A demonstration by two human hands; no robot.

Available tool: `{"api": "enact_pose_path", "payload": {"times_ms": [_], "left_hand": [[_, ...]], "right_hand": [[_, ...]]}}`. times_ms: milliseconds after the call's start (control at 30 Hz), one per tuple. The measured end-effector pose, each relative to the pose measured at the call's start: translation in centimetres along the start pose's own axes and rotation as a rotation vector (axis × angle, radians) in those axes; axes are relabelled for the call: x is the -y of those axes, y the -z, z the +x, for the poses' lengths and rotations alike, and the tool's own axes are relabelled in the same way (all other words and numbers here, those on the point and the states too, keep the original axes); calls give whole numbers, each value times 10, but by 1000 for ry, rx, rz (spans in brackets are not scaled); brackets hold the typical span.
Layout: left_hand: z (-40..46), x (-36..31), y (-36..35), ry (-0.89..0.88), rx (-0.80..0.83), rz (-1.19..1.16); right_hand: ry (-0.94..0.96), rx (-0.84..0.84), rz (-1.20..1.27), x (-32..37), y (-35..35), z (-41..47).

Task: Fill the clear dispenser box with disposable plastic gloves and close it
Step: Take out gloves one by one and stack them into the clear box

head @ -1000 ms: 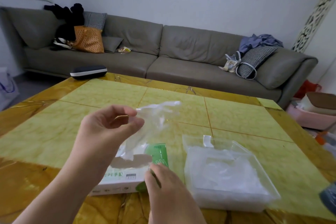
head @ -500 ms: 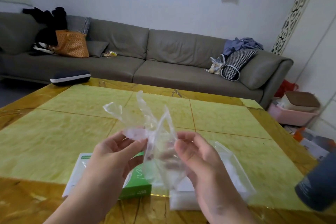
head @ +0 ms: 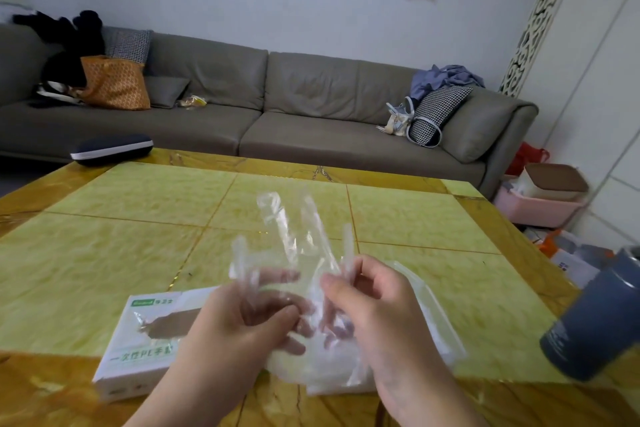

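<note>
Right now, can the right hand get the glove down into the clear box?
Probably yes: the right hand and left hand hold the glove just above the clear dispenser box, which looks open, with nothing between.

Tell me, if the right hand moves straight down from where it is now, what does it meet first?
Most likely the clear dispenser box, with its stacked gloves, lying on the table directly under the right hand, which holds a plastic glove with the left hand. Depth is unclear from this view.

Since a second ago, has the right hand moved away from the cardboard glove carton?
Yes. The right hand has risen off the carton and shifted right; it now pinches the clear glove with the left hand, above the dispenser box.
</note>
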State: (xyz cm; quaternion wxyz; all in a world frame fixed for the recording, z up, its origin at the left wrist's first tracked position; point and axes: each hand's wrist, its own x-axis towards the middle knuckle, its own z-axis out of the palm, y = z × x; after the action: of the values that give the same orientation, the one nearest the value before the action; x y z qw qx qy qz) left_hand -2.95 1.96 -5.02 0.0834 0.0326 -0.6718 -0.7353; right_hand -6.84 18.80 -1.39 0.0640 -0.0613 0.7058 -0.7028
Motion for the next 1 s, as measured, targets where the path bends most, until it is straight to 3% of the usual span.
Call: {"api": "enact_pose_path", "payload": {"times_ms": [167,433,633,767,1000], "left_hand": [[-4,-9,0,-37,30,-6],[-5,-14,5,-44,45,-2],[-6,-19,3,-24,69,-43],[-4,-25,8,43,-26,-139],[-2,-26,3,32,-96,-291]], "right_hand": [[50,-123,137,7,10,6],[137,-261,-23,4,22,14],[129,-63,28,9,23,9],[104,-22,93,13,30,10],[-146,208,210,5,20,8]]}}
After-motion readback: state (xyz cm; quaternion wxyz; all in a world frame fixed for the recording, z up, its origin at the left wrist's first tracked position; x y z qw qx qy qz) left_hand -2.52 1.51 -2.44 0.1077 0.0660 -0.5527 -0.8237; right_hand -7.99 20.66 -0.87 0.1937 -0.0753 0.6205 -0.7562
